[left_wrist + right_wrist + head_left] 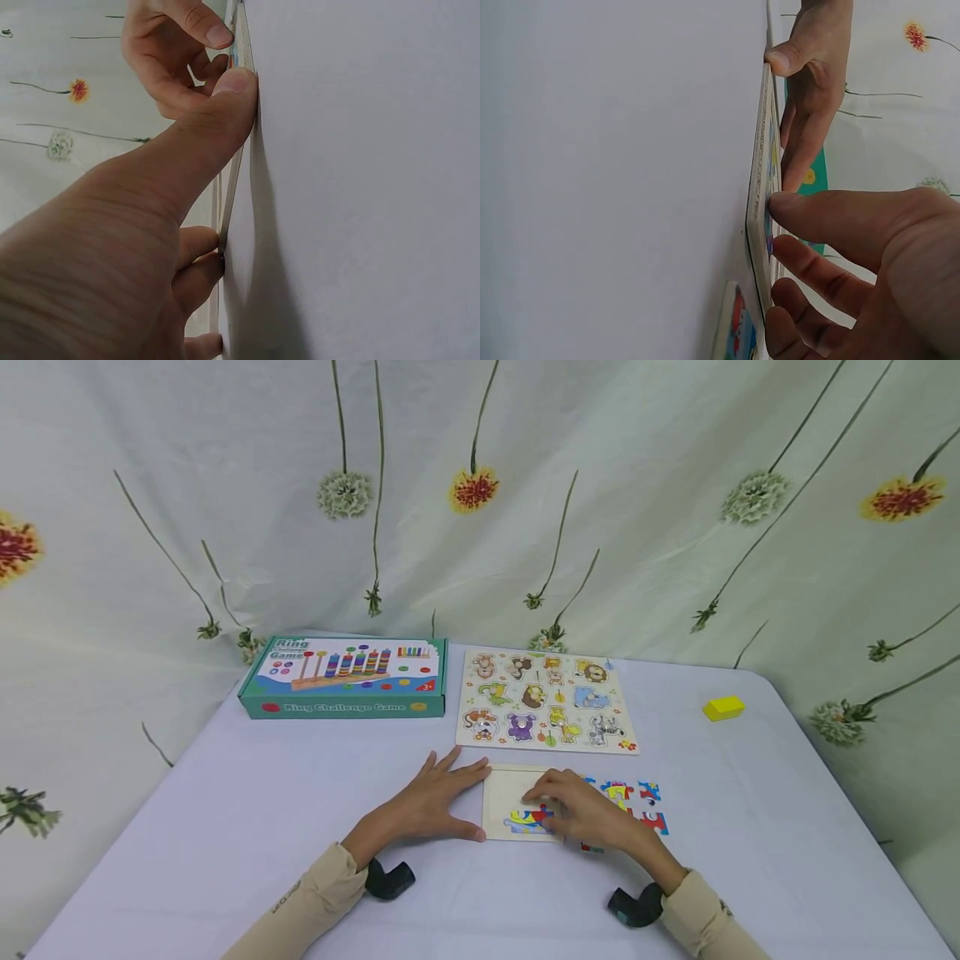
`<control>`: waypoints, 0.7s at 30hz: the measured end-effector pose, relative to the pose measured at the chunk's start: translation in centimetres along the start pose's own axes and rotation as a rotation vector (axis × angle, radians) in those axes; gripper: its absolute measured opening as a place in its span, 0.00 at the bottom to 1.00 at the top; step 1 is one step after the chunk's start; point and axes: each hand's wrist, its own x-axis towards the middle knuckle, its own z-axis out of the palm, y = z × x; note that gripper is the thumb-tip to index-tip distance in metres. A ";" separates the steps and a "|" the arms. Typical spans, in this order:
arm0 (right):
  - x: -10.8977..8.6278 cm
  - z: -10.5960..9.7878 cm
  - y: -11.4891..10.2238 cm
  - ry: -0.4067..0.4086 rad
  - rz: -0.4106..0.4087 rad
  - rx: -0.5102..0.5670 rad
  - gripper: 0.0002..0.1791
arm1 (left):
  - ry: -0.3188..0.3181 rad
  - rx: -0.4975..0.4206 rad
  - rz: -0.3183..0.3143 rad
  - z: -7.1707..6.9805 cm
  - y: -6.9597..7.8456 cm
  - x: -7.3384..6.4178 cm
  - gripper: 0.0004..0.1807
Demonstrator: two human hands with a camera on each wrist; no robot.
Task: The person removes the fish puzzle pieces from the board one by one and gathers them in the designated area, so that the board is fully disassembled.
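Observation:
A small wooden puzzle tray (501, 789) lies on the table, with joined jigsaw pieces (528, 819) along its near side. My left hand (423, 802) is spread at the tray's left edge, thumb at the near corner and fingertips farther up. My right hand (588, 810) is over the tray's right part, its thumb (810, 214) and bent fingertips touching down at the pieces, with gaps between them. No piece shows clearly between these fingers. Several loose jigsaw pieces (649, 791) lie right of the tray, partly hidden by the right hand.
Behind the tray lies an animal peg puzzle board (543, 700). A green ring game box (342, 679) stands at the back left. A yellow block (723, 708) sits at the far right. Flower-printed cloth (480, 560) hangs behind the white table (262, 802).

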 end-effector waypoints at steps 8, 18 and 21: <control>0.1 0.1 0.3 -0.012 -0.029 0.012 0.13 | 0.006 -0.005 0.004 0.1 -0.1 0.0 0.52; 0.1 0.2 0.1 -0.007 -0.043 -0.003 0.13 | 0.003 -0.006 -0.006 0.1 -0.1 0.0 0.52; 0.0 0.1 0.0 -0.012 -0.039 -0.002 0.14 | 0.003 -0.006 -0.008 0.1 -0.1 0.1 0.52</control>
